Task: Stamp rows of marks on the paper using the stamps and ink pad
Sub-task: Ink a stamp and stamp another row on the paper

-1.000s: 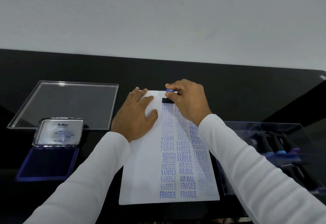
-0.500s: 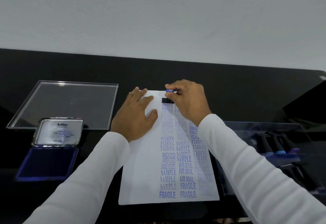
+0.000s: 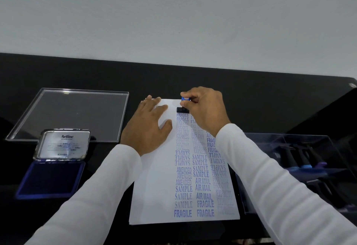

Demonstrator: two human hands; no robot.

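Note:
A white sheet of paper (image 3: pixel 154 186) lies on the black table, covered on its right half with columns of blue stamped words such as FRAGILE, SAMPLE and AIR MAIL. My right hand (image 3: pixel 206 109) grips a stamp (image 3: pixel 183 104) with a blue knob and black base, set down on the paper's far edge at the top of the left column. My left hand (image 3: pixel 148 127) lies flat with spread fingers on the paper's upper left part. An open ink pad (image 3: pixel 50 179) with a blue pad and a metal lid sits at the left.
A clear acrylic lid (image 3: pixel 73 113) lies flat behind the ink pad. At the right, a clear box (image 3: pixel 301 167) holds several more stamps with dark handles. The black table (image 3: pixel 270 105) ends at a white wall behind.
Almost nothing differs: the stamp stays pressed at the paper's far edge and both hands keep their places.

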